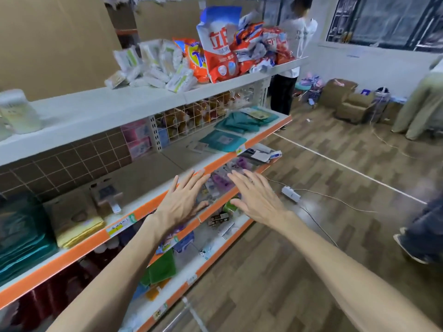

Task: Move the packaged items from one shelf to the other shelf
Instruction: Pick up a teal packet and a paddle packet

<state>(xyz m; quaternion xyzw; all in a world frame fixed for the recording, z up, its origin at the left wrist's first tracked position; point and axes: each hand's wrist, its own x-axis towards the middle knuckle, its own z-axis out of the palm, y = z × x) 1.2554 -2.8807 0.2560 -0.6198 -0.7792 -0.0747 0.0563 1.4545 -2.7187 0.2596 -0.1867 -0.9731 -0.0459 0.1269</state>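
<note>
**A:** How far along is the job?

**B:** Early or midway, I'd judge. The rack [134, 149] fills the left half of the frame and every level carries stock. I can't tell which level gives and which receives.

**A:** What sits where?

**B:** The top shelf [96, 109] is heaped at upper centre with detergent bags [220, 56] and white tissue packs [155, 63], and its left stretch is mostly bare. The middle shelf [148, 168] has teal packets [223, 140] right of centre and a bare patch at mid-frame. Under it, the lower shelf [213, 207] holds a scatter of small packets [220, 180], some of them purple.

**A:** And the hands?

**B:** Both hold nothing. The left hand [182, 202] and the right hand [256, 197] are spread flat, fingers straight, palms down, at centre frame.

**A:** So nothing is being carried?

**B:** No. By my reading, plenty is left to move.

**A:** Which goods are closest?

**B:** The small packets. They show in the gap between the two hands and just beyond the fingertips. The left hand overlaps the orange edge of the middle shelf. I can't tell whether either hand touches a packet. The teal packets lie further up the frame, and the detergent bags are well apart, near the top.
</note>
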